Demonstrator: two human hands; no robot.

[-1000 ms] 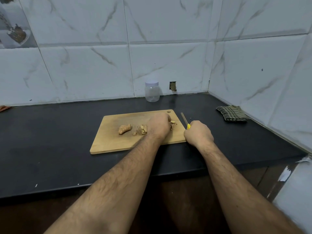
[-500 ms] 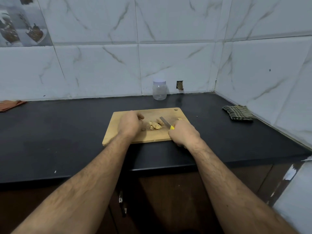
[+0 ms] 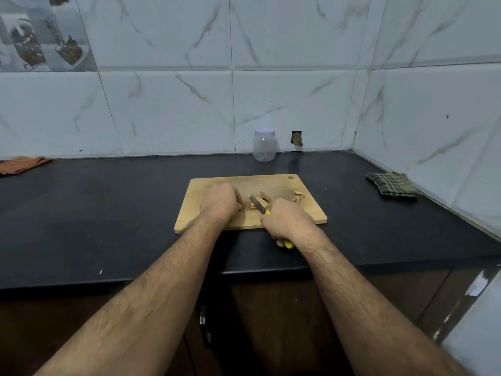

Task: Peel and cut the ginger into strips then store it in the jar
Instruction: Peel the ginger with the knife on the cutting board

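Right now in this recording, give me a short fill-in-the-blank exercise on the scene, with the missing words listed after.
1. The right hand grips a small knife with a ____ handle.
2. The ginger pieces lie on a rectangular ____ cutting board.
3. The clear plastic jar by the tiled wall has its white lid ____.
4. The left hand rests on the board, to the ____ of the knife blade.

Missing words: yellow; wooden; on; left

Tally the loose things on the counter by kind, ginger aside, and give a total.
Cloths: 2, checked cloth and orange cloth
Jars: 1, lidded jar
Cutting boards: 1, wooden board
Knives: 1, yellow-handled knife
Total: 5
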